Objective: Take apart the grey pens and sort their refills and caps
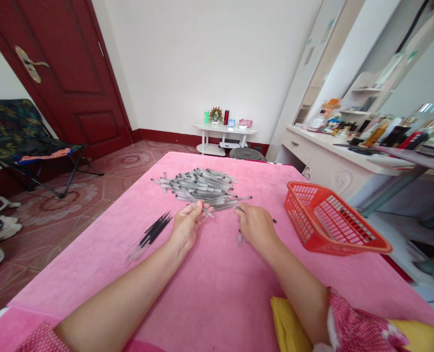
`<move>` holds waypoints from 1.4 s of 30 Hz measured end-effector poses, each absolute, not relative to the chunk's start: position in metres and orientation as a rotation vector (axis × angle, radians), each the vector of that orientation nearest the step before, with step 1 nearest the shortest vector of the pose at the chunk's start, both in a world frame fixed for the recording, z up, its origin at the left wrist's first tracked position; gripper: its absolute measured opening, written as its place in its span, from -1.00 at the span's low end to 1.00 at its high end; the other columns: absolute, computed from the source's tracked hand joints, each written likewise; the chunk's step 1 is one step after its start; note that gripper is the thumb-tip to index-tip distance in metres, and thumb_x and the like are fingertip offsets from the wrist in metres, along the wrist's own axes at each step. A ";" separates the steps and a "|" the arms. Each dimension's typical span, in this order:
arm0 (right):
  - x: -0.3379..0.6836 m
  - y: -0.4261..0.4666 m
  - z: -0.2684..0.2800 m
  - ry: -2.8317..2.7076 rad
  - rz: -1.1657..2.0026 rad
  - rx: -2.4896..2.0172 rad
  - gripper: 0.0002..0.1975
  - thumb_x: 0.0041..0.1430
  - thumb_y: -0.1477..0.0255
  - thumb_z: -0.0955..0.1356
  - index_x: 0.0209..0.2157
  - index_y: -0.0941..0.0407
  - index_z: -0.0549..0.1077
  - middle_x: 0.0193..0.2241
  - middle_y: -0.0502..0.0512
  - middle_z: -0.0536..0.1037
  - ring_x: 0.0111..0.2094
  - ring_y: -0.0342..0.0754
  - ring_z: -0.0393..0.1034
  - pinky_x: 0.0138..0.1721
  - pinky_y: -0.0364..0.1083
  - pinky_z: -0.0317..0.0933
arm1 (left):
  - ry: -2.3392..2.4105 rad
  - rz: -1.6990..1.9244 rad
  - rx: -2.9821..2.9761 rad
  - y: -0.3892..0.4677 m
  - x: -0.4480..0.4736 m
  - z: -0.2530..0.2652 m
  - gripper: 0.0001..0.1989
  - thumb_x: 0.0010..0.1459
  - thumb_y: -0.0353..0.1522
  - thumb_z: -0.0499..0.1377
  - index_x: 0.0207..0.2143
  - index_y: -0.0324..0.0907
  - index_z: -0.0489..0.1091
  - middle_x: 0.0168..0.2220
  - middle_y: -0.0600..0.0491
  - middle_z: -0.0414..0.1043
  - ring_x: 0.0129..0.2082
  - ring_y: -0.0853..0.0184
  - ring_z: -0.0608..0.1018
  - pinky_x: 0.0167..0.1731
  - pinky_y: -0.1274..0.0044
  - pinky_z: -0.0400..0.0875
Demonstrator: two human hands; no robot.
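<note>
My left hand (187, 222) is closed around a clear pen (208, 212), its pointed tip toward the right. To the right of it, my right hand (255, 222) is pinched at the fingertips; a small dark bit shows there, too small to name. Beneath that hand lie small pieces that look like pen caps (239, 238), partly hidden by it. A heap of clear pens with grey and black ends (202, 183) lies just beyond both hands. Left of my left hand, a bundle of thin black pen refills (154, 230) rests on the pink cloth.
A red plastic basket (334, 220) stands at the table's right side. Yellow cloth (290, 322) lies by my right forearm. The pink-covered table (209, 288) spans the front. Beyond are a folding chair (22, 132), a small white stand (226, 128) and a dresser (323, 161) with bottles.
</note>
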State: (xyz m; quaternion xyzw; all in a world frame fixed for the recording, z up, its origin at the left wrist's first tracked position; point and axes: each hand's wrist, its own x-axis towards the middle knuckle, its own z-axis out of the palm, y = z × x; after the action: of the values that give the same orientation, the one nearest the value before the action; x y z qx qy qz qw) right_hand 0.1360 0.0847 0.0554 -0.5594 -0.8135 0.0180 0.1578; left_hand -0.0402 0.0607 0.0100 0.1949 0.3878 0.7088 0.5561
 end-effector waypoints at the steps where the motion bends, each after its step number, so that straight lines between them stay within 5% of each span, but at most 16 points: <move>1: 0.143 0.090 0.056 -2.302 0.017 -1.654 -0.73 0.16 0.34 0.18 -0.28 0.07 0.48 -0.40 0.15 0.55 -0.35 0.00 0.43 -0.41 -0.13 0.06 | 0.943 1.642 0.483 0.061 -0.041 0.011 -0.71 -0.17 -0.31 0.33 -0.36 -0.25 0.43 -0.44 0.05 0.49 -0.42 0.37 0.55 -0.34 0.55 0.41; 8: 0.171 0.121 0.038 -2.298 0.152 -1.687 -0.79 0.00 0.30 0.31 -0.37 0.07 0.53 -0.33 0.13 0.55 -0.27 0.01 0.40 -0.36 -0.12 0.14 | 1.222 1.541 1.133 0.071 -0.046 0.012 -0.69 -0.01 -0.17 0.18 -0.41 -0.26 0.49 -0.59 0.09 0.42 -0.65 0.48 0.36 -0.59 0.64 0.21; 12: 0.160 0.122 0.035 -1.995 0.537 -1.352 -0.70 0.05 0.33 0.27 -0.19 0.13 0.47 -0.26 0.13 0.53 -0.27 -0.05 0.41 -0.30 -0.13 0.22 | 1.557 1.373 1.807 0.074 -0.058 0.010 -0.77 0.06 -0.25 0.13 -0.33 -0.16 0.52 -0.42 0.03 0.50 -0.42 0.32 0.47 -0.40 0.55 0.27; 15: 0.150 0.119 0.036 -1.774 0.882 -1.169 -0.60 0.08 0.28 0.25 -0.08 0.18 0.37 -0.25 0.16 0.52 -0.37 -0.08 0.42 -0.45 -0.15 0.27 | 1.768 1.160 2.205 0.070 -0.062 0.013 -0.77 0.10 -0.31 0.09 -0.22 -0.08 0.48 -0.34 0.02 0.49 -0.34 0.29 0.47 -0.34 0.52 0.25; 22: 0.144 0.114 0.032 -1.709 1.082 -1.150 -0.78 -0.03 0.30 0.33 -0.51 0.19 0.42 -0.65 -0.01 0.42 -0.67 -0.21 0.27 -0.65 -0.22 0.17 | 1.855 1.006 2.591 0.065 -0.059 0.021 -0.80 0.12 -0.34 0.08 -0.24 -0.06 0.47 -0.35 0.02 0.48 -0.30 0.26 0.42 -0.26 0.40 0.20; 25: 0.141 0.111 0.033 -1.677 1.241 -1.190 -0.79 -0.06 0.32 0.34 -0.57 0.19 0.39 -0.73 -0.05 0.37 -0.73 -0.23 0.23 -0.72 -0.25 0.12 | 1.872 1.159 2.584 0.064 -0.059 0.025 -0.82 0.09 -0.35 0.12 -0.26 -0.02 0.48 -0.30 0.02 0.47 -0.19 0.21 0.39 -0.14 0.32 0.17; 30: 0.135 0.106 0.034 -1.337 1.397 -1.167 -0.75 -0.09 0.28 0.37 -0.59 0.20 0.37 -0.70 -0.04 0.38 -0.74 -0.27 0.21 -0.70 -0.26 0.16 | 1.874 1.730 2.192 0.061 -0.053 0.033 -0.74 0.04 -0.35 0.17 -0.16 -0.01 0.42 0.06 -0.02 0.25 0.12 0.13 0.18 0.07 0.20 0.01; 35: 0.127 0.098 0.034 -1.211 1.535 -1.113 -0.73 -0.14 0.27 0.41 -0.55 0.20 0.38 -0.66 -0.04 0.40 -0.71 -0.30 0.21 -0.68 -0.28 0.17 | 1.195 1.817 1.273 0.067 -0.039 0.026 -0.64 0.04 -0.28 0.18 -0.10 -0.16 0.27 -0.11 -0.08 0.37 -0.15 0.23 0.47 -0.15 0.31 0.35; 42: 0.119 0.089 0.028 -1.355 1.565 -1.117 -0.67 -0.10 0.18 0.37 -0.53 0.19 0.34 -0.70 -0.11 0.32 -0.75 -0.30 0.14 -0.74 -0.28 0.09 | 0.700 1.552 0.770 0.069 -0.033 0.017 -0.70 -0.05 -0.34 0.27 -0.23 -0.23 0.34 -0.28 -0.02 0.51 -0.23 0.29 0.55 -0.12 0.38 0.37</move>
State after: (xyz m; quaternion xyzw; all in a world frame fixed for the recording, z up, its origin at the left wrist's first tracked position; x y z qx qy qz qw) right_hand 0.1189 0.0893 0.0283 -0.4382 -0.5318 0.6141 0.3847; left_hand -0.0330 0.0694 0.0167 0.3316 0.3014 0.6679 0.5943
